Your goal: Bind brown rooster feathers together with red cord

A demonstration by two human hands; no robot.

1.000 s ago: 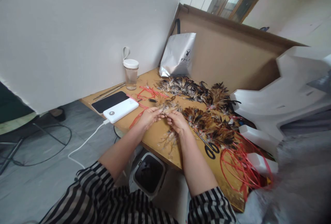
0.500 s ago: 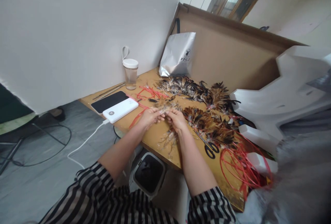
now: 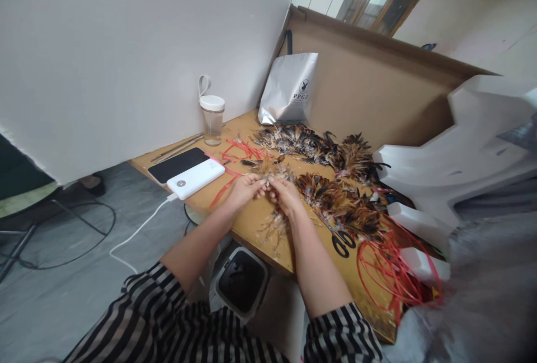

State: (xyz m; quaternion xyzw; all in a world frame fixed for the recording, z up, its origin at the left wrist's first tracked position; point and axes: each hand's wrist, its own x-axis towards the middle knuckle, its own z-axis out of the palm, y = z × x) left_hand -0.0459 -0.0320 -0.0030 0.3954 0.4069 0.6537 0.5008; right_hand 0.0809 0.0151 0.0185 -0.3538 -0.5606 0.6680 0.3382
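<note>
My left hand and my right hand meet at the fingertips over the wooden table. Both are closed in a pinch on a small bunch of brown feathers, whose tips fan out beyond my fingers; the gripped ends are mostly hidden. To the right of my right hand lies a pile of brown and black feathers. Farther back is a second, darker heap of feathers. Loose feather bits are scattered below my hands. Black-handled scissors lie right of my right forearm.
Red plastic strips tangle at the right corner; more red strips lie behind. A phone, white power bank and lidded cup stand left. A silver bag leans behind. Below is a bin.
My fingertips have shifted slightly at the pinch point, and my left fingers curl a little more. Everything else on the table stays where it was.
</note>
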